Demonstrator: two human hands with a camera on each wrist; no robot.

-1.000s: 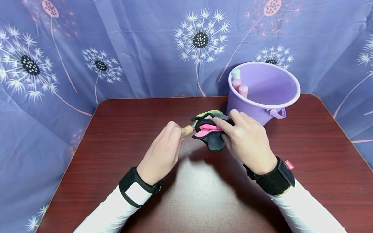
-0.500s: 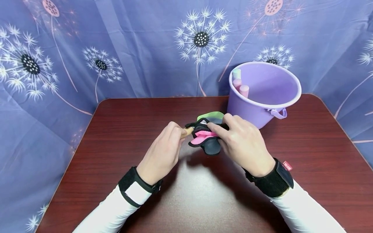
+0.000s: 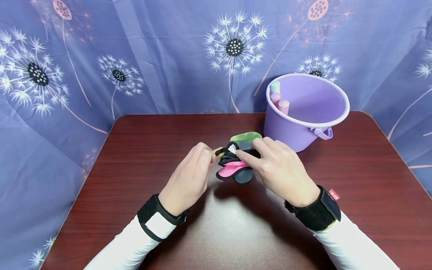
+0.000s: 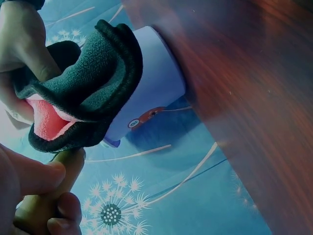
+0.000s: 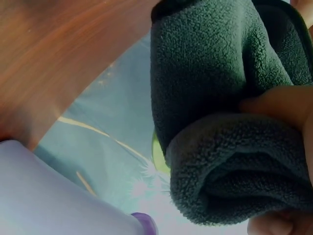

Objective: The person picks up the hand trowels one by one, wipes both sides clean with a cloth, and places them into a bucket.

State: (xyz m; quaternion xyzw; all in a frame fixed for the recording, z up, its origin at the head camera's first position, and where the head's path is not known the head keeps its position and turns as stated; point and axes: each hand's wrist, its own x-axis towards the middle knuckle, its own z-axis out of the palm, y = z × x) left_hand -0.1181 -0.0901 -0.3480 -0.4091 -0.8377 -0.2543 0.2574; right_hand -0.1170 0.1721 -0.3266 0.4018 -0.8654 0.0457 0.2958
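My left hand (image 3: 189, 176) grips the light wooden handle (image 4: 73, 169) of a tool over the table. Its green head (image 3: 248, 136) shows behind the cloth, and the rest is hidden. My right hand (image 3: 283, 168) holds a folded fleecy cloth (image 4: 95, 73), dark grey outside and pink inside, edged in black with a white label. That cloth overlaps the tool where handle and head meet. Up close in the right wrist view, the dark fleece (image 5: 200, 63) is folded over in thick rolls between my right thumb and fingers.
A purple bucket (image 3: 287, 131) stands on the back right of the dark red wooden table (image 3: 152, 131), close behind my right hand. Inside it, pink and pale green rounded ends (image 3: 283, 107) lean on the left wall. A blue dandelion-print curtain (image 3: 168, 56) hangs behind.
My right hand has moved the cloth left and slightly toward me, along the tool. Less of the wooden handle shows now, and more of the white label. My left hand has barely moved.
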